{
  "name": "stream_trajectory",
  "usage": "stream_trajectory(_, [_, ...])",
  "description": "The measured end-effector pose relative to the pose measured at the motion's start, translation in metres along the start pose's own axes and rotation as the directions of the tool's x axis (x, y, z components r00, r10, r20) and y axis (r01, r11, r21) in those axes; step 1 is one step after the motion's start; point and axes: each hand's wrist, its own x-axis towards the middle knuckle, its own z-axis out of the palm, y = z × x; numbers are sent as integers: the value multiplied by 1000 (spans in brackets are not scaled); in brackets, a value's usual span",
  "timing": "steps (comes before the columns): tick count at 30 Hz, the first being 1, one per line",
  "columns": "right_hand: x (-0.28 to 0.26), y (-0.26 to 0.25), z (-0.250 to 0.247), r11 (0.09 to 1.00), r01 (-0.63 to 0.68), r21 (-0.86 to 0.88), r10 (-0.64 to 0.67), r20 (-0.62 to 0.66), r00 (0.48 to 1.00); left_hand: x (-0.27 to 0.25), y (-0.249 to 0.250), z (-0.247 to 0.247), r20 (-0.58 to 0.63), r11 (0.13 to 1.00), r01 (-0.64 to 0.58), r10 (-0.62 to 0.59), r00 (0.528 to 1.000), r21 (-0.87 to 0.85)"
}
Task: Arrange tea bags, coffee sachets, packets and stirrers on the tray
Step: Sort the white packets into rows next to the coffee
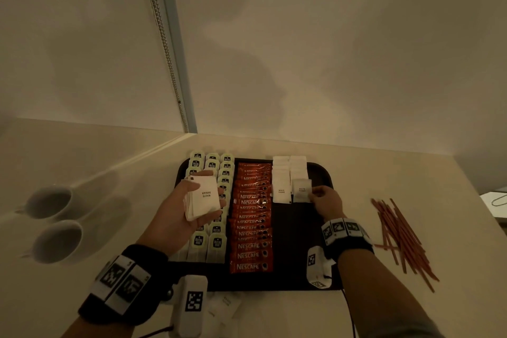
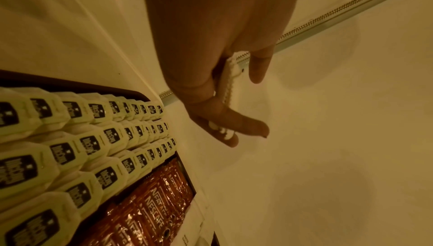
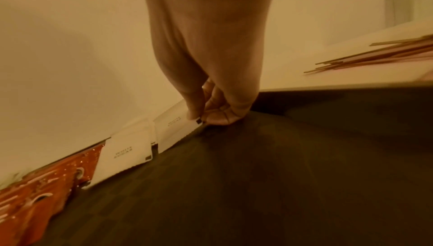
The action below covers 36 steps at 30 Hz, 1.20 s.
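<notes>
Your left hand (image 1: 189,208) cups a stack of white sugar packets (image 1: 203,198) above the tea bags (image 1: 212,239). On the dark tray (image 1: 299,241), your right hand (image 1: 325,202) pinches one sugar packet (image 1: 301,191), long axis pointing away from you. Stirrers (image 1: 400,236) lie right of the tray.
</notes>
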Motion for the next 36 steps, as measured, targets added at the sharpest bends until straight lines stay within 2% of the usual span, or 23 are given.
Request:
stream_trajectory(5, [2, -7, 1, 999, 16, -42, -19, -63, 998, 0, 0, -1, 6, 996, 12, -11, 1000, -90])
stream_trajectory(9, [-3, -13, 1, 1000, 7, -21, -10, -105, 994, -1, 0, 5, -78, 999, -34, 32, 996, -18])
stream_trajectory(12, [-21, -37, -4, 991, 121, 61, -111, -156, 982, 0, 1, 11, -169, 998, -56, 61, 984, 33])
stream_trajectory(14, [-46, -67, -8, 948, 259, 186, -245, -92, 965, 0, 1, 14, -156, 993, -76, 89, 984, 88])
stream_trajectory(15, [-61, -84, -9, 904, 335, 266, -342, -21, 939, 1, 1, 15, -137, 988, -87, 105, 985, 131])
stream_trajectory(17, [-92, -114, -11, 806, 427, 409, -523, 157, 838, 2, 0, 19, -99, 970, -106, 130, 987, 217])
stream_trajectory(19, [-116, -138, -13, 770, 442, 460, -600, 287, 746, 3, 0, 22, -60, 945, -137, 161, 985, 296])
stream_trajectory(21, [-128, -151, -14, 751, 473, 460, -636, 314, 705, 3, 1, 25, -23, 917, -181, 202, 979, 355])
stream_trajectory(22, [-131, -155, -15, 744, 492, 451, -646, 302, 701, 3, 1, 26, -10, 908, -204, 223, 975, 365])
stream_trajectory(24, [-133, -156, -15, 735, 458, 500, -636, 274, 721, 3, 2, 25, -5, 898, -242, 262, 965, 367])
stream_trajectory(25, [-133, -154, -14, 724, 377, 578, -607, 274, 746, 2, 2, 25, -3, 895, -256, 276, 961, 365])
stream_trajectory(27, [-138, -150, -13, 658, 121, 743, -523, 335, 784, 1, 1, 23, 11, 887, -283, 300, 954, 365])
stream_trajectory(28, [-141, -147, -11, 622, 24, 783, -500, 373, 781, 1, 0, 22, 9, 882, -296, 314, 949, 366])
stream_trajectory(29, [-144, -144, -8, 621, -16, 784, -489, 402, 774, 1, -1, 22, -4, 876, -307, 332, 943, 373])
stream_trajectory(33, [-158, -131, 1, 701, -10, 713, -455, 459, 763, 0, 0, 22, -47, 793, -356, 434, 900, 495])
stream_trajectory(36, [-162, -126, 2, 671, -9, 742, -456, 422, 784, -2, 4, 24, 5, 713, -385, 472, 881, 587])
